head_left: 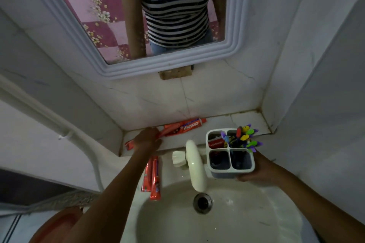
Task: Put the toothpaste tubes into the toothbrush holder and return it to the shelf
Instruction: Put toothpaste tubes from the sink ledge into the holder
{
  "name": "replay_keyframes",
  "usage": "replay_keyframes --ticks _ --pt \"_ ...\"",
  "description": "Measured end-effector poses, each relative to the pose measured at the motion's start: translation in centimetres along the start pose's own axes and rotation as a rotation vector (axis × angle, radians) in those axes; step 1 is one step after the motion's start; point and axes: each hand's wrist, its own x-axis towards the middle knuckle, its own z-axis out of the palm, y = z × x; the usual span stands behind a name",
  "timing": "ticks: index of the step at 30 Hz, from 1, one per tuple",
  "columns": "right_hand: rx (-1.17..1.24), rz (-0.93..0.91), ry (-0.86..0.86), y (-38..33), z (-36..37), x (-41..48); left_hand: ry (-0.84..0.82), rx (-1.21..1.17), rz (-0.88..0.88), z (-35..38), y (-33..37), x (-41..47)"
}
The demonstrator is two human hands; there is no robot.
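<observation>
My right hand (258, 171) holds a white toothbrush holder (230, 161) with four compartments above the sink's right side. Colourful toothbrushes (245, 137) stand in its far right compartment, and a red tube (216, 143) sits in the far left one. My left hand (147, 139) rests on the tiled shelf (243, 122), fingers closed on the end of a red toothpaste tube (167, 131). A larger red tube (190, 125) lies behind it against the wall. Two more red tubes (153, 175) lie on the sink rim. Another red tube end (128, 145) pokes out left of my hand.
A white tap (195, 165) curves over the basin (246, 223), with the drain (202, 202) below it. A framed mirror (138, 16) hangs above the shelf. A white pipe (65, 134) runs down the left wall. An orange object (59, 225) sits at bottom left.
</observation>
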Motion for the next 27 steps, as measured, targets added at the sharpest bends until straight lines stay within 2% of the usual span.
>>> replay_keyframes --ticks 4,7,9,12,16,22,24,27 --pt "-0.023 -0.001 0.035 0.1 0.1 0.0 0.165 0.071 0.253 1.0 1.6 0.6" --pt "-0.039 0.002 0.034 -0.6 0.1 -0.2 0.132 0.054 0.442 0.5 4.8 1.5" --pt "-0.037 0.007 0.027 -1.0 0.1 -0.4 0.036 0.124 0.475 0.2 6.9 2.3" --pt "-0.031 0.017 0.021 -0.9 0.2 -0.4 -0.051 0.209 0.429 0.2 9.3 3.4" --pt "-0.046 0.017 0.022 -1.0 0.2 -0.4 -0.014 0.292 0.398 -0.1 11.0 4.3" --pt "-0.062 -0.011 0.024 -1.0 0.3 -0.4 -0.046 0.423 0.544 -1.1 11.5 5.5" --pt "-0.05 -0.014 0.021 -1.0 0.2 -0.3 -0.014 0.323 0.548 -1.6 11.5 5.3" --pt "-0.031 -0.021 0.028 -0.5 0.3 -0.2 0.08 -0.041 0.497 -3.5 11.8 4.6"
